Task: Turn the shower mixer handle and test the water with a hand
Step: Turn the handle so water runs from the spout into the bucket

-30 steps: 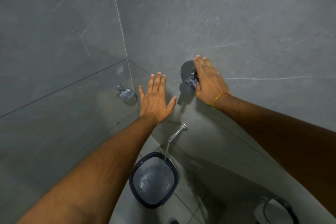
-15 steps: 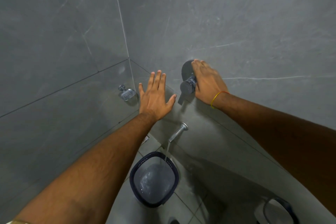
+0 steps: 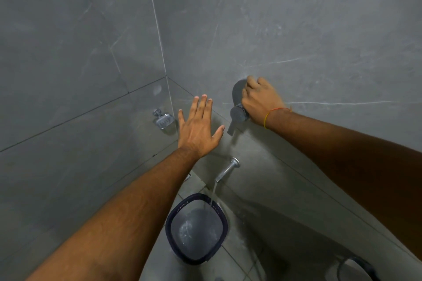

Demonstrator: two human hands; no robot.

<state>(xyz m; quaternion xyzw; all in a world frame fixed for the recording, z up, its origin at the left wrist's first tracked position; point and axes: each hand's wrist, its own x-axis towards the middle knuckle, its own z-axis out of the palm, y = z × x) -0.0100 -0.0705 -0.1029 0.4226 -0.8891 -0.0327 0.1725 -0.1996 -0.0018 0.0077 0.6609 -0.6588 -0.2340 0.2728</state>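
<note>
The chrome shower mixer [image 3: 237, 113] sits on the grey tiled wall, its lever handle [image 3: 231, 129] pointing down. My right hand [image 3: 261, 101] is curled over the mixer body, fingers closed on it; a yellow-red thread circles the wrist. My left hand [image 3: 199, 130] is held flat in the air with fingers spread, palm down, just left of the lever, touching nothing. Below, a chrome spout [image 3: 227, 169] pours a thin stream of water [image 3: 212, 196] into a dark-rimmed bucket [image 3: 170, 228] on the floor.
A chrome soap dish [image 3: 163, 120] is fixed to the left wall near the corner. Another dark-rimmed container [image 3: 358, 268] shows at the bottom right. The floor around the bucket is wet tile.
My right hand's fingers have curled down from flat on the wall plate onto the mixer body. The stream from the spout looks stronger. My left hand has hardly moved.
</note>
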